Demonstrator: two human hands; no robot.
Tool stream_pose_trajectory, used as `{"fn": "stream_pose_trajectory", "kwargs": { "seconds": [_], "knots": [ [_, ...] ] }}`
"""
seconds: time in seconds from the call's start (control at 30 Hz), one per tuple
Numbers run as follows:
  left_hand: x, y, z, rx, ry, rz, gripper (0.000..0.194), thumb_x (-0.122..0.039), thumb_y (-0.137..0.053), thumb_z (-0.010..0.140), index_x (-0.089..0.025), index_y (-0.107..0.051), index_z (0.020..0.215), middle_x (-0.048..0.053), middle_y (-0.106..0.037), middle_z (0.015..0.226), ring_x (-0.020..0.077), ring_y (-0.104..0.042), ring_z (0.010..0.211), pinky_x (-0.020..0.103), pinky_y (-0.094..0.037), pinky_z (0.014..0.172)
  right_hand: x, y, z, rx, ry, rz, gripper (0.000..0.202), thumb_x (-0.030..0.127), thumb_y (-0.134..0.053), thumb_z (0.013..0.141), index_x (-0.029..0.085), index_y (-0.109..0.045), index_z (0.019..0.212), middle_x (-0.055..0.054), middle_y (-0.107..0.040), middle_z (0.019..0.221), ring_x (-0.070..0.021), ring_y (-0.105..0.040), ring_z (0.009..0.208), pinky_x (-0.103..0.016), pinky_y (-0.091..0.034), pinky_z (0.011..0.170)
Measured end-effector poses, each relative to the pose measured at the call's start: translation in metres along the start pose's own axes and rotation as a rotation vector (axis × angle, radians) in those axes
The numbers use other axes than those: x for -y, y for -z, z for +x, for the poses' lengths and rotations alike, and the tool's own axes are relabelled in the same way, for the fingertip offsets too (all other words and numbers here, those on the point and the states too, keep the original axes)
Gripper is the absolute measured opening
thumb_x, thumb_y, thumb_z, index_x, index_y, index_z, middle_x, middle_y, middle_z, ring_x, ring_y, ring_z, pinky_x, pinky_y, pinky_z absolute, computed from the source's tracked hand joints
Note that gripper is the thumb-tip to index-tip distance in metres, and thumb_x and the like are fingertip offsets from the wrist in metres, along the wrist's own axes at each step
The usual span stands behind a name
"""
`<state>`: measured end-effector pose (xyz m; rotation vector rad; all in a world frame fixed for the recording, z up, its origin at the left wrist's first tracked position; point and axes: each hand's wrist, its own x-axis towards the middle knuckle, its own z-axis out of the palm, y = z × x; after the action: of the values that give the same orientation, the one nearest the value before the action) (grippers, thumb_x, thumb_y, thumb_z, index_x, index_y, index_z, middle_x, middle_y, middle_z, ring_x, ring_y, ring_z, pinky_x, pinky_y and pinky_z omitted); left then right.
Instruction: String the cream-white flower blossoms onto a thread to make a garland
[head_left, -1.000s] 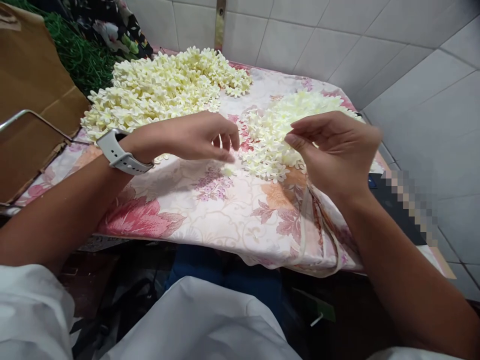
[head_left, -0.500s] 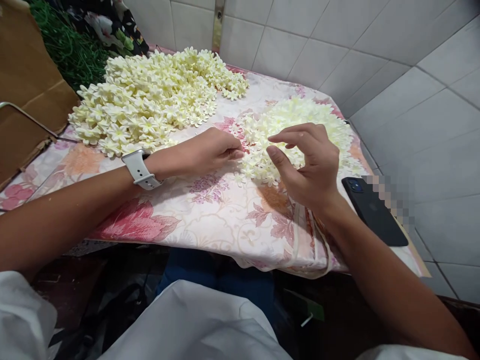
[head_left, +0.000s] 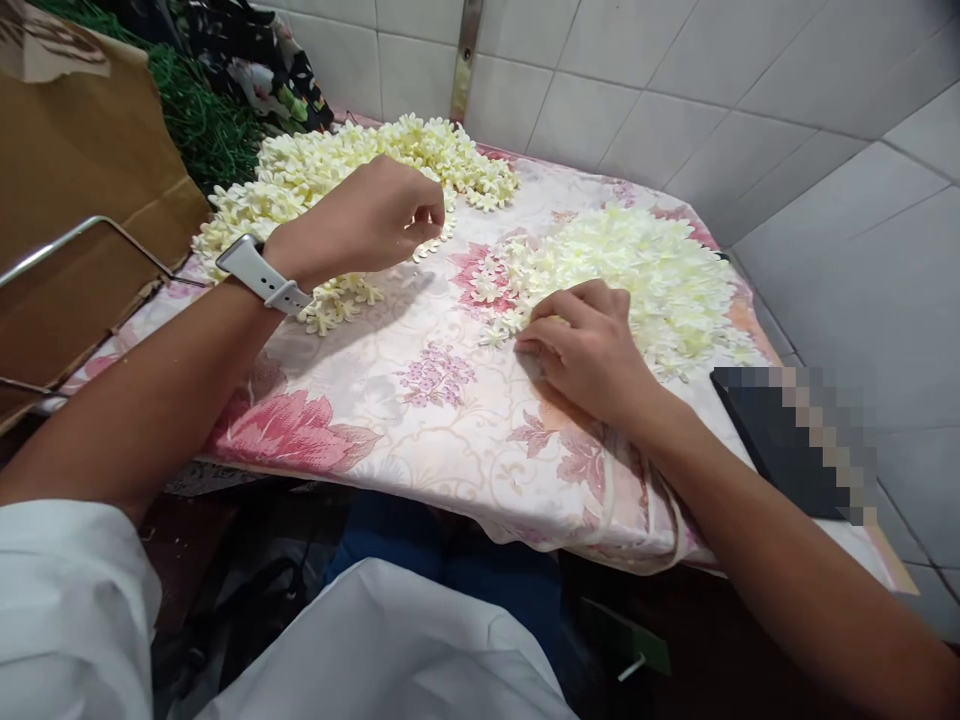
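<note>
My left hand (head_left: 386,215), with a white-strapped watch (head_left: 262,275) on its wrist, is raised over the right side of a large heap of cream artificial flowers (head_left: 322,160). Its fingers are curled in towards the thumb, and whatever they hold is hidden. My right hand (head_left: 585,345) is low over the cloth, at the near left edge of a second heap of paler white flowers (head_left: 652,275). Thumb and fingers are bent together there; I cannot make out anything between them. A few loose flowers (head_left: 495,285) lie just beyond its fingertips.
A floral tablecloth (head_left: 450,440) covers the table. A black phone (head_left: 772,440) lies at the right edge, and pale cord loops (head_left: 675,540) hang by my right forearm. On the left stand a cardboard box (head_left: 97,170), a metal wire frame (head_left: 97,225) and green stringy material (head_left: 206,125). Tiled wall behind.
My left hand has moved up and left, away from the right heap to over the left heap. My right hand has come down towards the cloth, its fingers drawing together.
</note>
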<state>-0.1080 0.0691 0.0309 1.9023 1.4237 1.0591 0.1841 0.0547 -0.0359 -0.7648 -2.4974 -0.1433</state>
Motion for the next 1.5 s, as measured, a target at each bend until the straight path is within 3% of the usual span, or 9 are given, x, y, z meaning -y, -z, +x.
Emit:
{"fn": "stream_pose_trajectory", "kwargs": {
  "seconds": [0.2,0.3,0.4,0.53,0.77,0.9,1.1,1.3,1.5],
  "knots": [
    [0.015,0.022,0.005,0.400,0.026,0.364,0.018,-0.035,-0.079,0.064,-0.020,-0.071,0.071,0.004,-0.065,0.070,0.0251,-0.063,0.085,0.030,-0.041,0.079,-0.029,0.004,0.000,-0.122,-0.094,-0.104,0.017,0.027,-0.065,0.091,0.021,-0.069,0.076,-0.013,-0.066,0.096,-0.0295,-0.050,0.096,-0.047,-0.031,0.079],
    [0.022,0.034,0.005,0.538,0.045,0.475,0.027,-0.041,-0.080,0.061,-0.020,-0.072,0.078,0.002,-0.066,0.072,0.0221,-0.061,0.080,0.028,-0.041,0.077,-0.006,0.012,0.004,-0.090,-0.049,-0.042,0.016,0.033,-0.062,0.094,0.023,-0.070,0.102,-0.013,-0.066,0.118,-0.0341,-0.053,0.111,-0.051,-0.036,0.088],
    [0.028,0.038,0.003,0.605,0.079,0.576,0.026,-0.037,-0.083,0.057,-0.021,-0.070,0.074,0.002,-0.064,0.067,0.0217,-0.059,0.077,0.028,-0.040,0.075,0.027,0.015,0.009,0.118,0.162,0.019,0.038,0.044,-0.057,0.097,0.023,-0.063,0.128,-0.013,-0.056,0.146,-0.0367,-0.045,0.131,-0.054,-0.033,0.102],
    [0.027,0.033,0.001,0.507,0.166,0.533,0.018,-0.027,-0.081,0.058,-0.021,-0.067,0.067,0.001,-0.060,0.061,0.0246,-0.060,0.081,0.030,-0.039,0.077,0.030,0.010,0.011,0.286,0.157,-0.023,0.043,0.046,-0.046,0.102,0.021,-0.060,0.134,-0.011,-0.060,0.144,-0.0387,-0.043,0.133,-0.058,-0.026,0.104],
    [-0.002,0.017,-0.001,0.530,0.033,0.286,0.023,-0.021,-0.084,0.056,-0.020,-0.072,0.075,0.003,-0.068,0.072,0.0207,-0.060,0.072,0.030,-0.043,0.074,-0.005,0.013,0.008,0.075,0.019,-0.029,0.024,0.035,-0.052,0.100,0.021,-0.071,0.106,-0.012,-0.067,0.133,-0.0380,-0.051,0.125,-0.055,-0.027,0.099],
    [-0.016,-0.020,-0.013,0.553,-0.074,-0.129,0.026,-0.024,-0.089,0.060,-0.018,-0.072,0.078,0.006,-0.069,0.074,0.0173,-0.062,0.066,0.028,-0.046,0.065,0.012,0.017,0.014,-0.061,-0.073,0.280,0.024,0.038,-0.060,0.095,0.020,-0.070,0.107,-0.012,-0.074,0.109,-0.0288,-0.062,0.107,-0.046,-0.039,0.095],
    [-0.018,-0.078,-0.040,0.337,-0.099,-0.509,0.024,-0.037,-0.082,0.076,-0.018,-0.072,0.084,0.003,-0.067,0.073,0.0123,-0.058,0.062,0.025,-0.046,0.059,0.020,0.014,0.017,-0.030,-0.384,0.883,0.032,0.049,-0.069,0.088,0.018,-0.064,0.081,0.000,-0.064,0.071,-0.0126,-0.054,0.063,-0.027,-0.041,0.061],
    [-0.017,-0.089,-0.046,0.173,-0.061,-0.662,0.027,-0.032,-0.087,0.068,-0.021,-0.070,0.086,0.002,-0.067,0.073,0.0137,-0.061,0.063,0.025,-0.048,0.057,0.019,0.016,0.019,-0.040,-0.534,1.248,0.038,0.049,-0.083,0.073,0.017,-0.063,0.071,0.002,-0.060,0.063,-0.0103,-0.051,0.058,-0.025,-0.042,0.059],
    [-0.030,-0.088,-0.054,0.182,-0.119,-0.669,0.017,-0.021,-0.082,0.072,-0.018,-0.065,0.074,0.002,-0.064,0.070,0.0136,-0.060,0.064,0.025,-0.047,0.058,0.026,0.017,0.017,0.037,-0.616,1.416,0.039,0.046,-0.087,0.070,0.017,-0.061,0.070,0.003,-0.059,0.061,-0.0090,-0.054,0.054,-0.024,-0.043,0.057]
  ]
}}
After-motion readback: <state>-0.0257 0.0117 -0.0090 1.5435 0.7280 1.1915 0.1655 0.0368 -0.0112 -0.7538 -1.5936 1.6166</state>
